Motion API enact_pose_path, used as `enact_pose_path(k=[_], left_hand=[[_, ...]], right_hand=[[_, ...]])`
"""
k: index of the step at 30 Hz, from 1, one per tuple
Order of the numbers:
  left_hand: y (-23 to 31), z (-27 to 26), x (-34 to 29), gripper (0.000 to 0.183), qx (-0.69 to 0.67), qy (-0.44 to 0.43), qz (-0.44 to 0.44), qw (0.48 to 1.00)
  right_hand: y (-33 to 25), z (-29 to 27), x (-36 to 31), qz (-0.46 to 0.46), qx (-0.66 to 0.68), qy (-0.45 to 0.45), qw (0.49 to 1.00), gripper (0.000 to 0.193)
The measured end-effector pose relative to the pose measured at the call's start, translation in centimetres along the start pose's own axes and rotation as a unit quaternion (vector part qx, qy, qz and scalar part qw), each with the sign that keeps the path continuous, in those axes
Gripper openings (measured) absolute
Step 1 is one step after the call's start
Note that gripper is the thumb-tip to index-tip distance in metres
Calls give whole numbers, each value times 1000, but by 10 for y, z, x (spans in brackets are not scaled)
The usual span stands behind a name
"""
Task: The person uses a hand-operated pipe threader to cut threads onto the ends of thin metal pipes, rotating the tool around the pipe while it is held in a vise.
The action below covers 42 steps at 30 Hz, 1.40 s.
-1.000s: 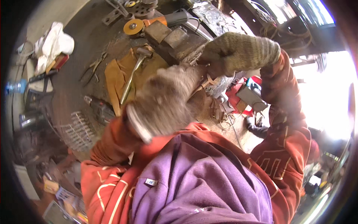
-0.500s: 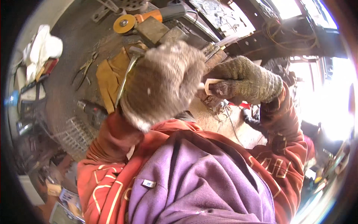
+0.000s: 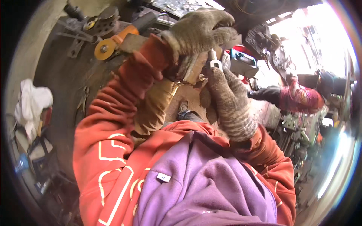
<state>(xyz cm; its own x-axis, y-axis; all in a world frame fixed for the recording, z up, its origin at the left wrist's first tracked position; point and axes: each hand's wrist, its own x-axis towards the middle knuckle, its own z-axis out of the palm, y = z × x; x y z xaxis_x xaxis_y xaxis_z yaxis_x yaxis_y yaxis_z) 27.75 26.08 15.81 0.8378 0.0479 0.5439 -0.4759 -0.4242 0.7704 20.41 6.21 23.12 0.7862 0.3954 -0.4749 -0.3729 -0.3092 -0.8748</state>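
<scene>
My right hand (image 3: 230, 100), in a grey knitted work glove, is closed around a silvery metal clevis (image 3: 215, 64). The clevis's forked end sits at the fingertips, and its narrow round end points away from me. Beyond it, my left hand (image 3: 198, 32), also gloved, reaches across to the right above the bench. Its fingers stretch out, with a gap between them and the thumb, and I see nothing gripped there. A dull grey piece (image 3: 232, 41) shows just under those fingertips. Below my left sleeve lies tan leather-like material (image 3: 152, 109), partly hidden by the arm.
An angle grinder with a yellow disc (image 3: 103, 49) lies at the far left, near a metal block (image 3: 132, 43). Pliers (image 3: 81, 105) lie left of my arm. A white cloth (image 3: 32, 100) is at the left edge. Another person in red (image 3: 301, 98) bends at the right.
My left hand has moved forward and right, away from my chest. My right hand has turned so its fingers point away from me, bringing the clevis into clearer view.
</scene>
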Motion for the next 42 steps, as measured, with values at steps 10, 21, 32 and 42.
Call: enact_pose_path(k=[10,21,32,42], left_hand=[[157,83,-126,43,242,299,-140,912],[179,13,-112,37,259,-86,-373,887],[76,77,-80,34,537,283,-355,711],[63,-20,-12,35,244,-150,-249,925]], right_hand=[[-71,0,96,-701,-397,-401,436,26],[-72,-28,125,-238,-451,-478,714,35],[-66,-18,151,-42,-356,-612,705,40],[-1,-83,78,-117,-250,-167,947,43]])
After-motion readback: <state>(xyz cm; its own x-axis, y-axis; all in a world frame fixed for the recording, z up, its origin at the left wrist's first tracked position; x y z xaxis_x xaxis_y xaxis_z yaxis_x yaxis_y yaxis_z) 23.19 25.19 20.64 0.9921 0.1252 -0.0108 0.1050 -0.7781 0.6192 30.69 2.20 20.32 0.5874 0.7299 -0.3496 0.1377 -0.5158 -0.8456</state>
